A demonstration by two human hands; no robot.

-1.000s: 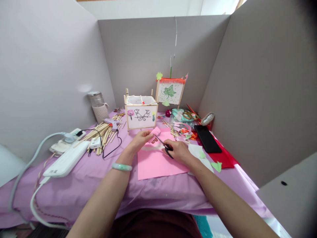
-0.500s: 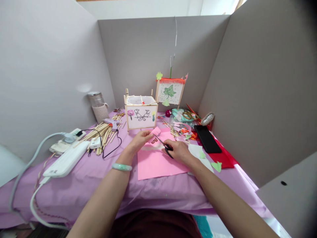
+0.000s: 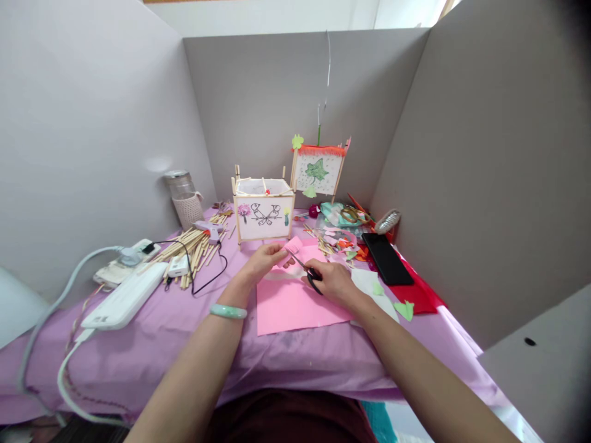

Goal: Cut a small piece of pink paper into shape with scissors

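Between the thumb and fingers of my left hand (image 3: 266, 259) is a small piece of pink paper (image 3: 293, 245) with fine slits along its upper edge. My right hand (image 3: 333, 282) grips black-handled scissors (image 3: 314, 280), whose blades reach left to that paper. Below both hands a larger pink sheet (image 3: 295, 307) lies flat on the purple cloth. Behind them stands a stick-framed paper lantern (image 3: 264, 218) with two birds drawn on its front. A second lantern (image 3: 317, 172), with a green leaf and orange fringe, is at the back right.
On the left are loose wooden sticks (image 3: 196, 255), a glue gun (image 3: 210, 231), a white power bank (image 3: 124, 296) with cables, and a glass bottle (image 3: 183, 200). A black phone (image 3: 386, 258), red paper (image 3: 418, 297) and paper scraps lie right. Grey partitions (image 3: 295, 80) surround the table.
The slit edge of the small pink paper looks slightly more curled at the scissor blades. Both hands keep nearly the same place and grip.
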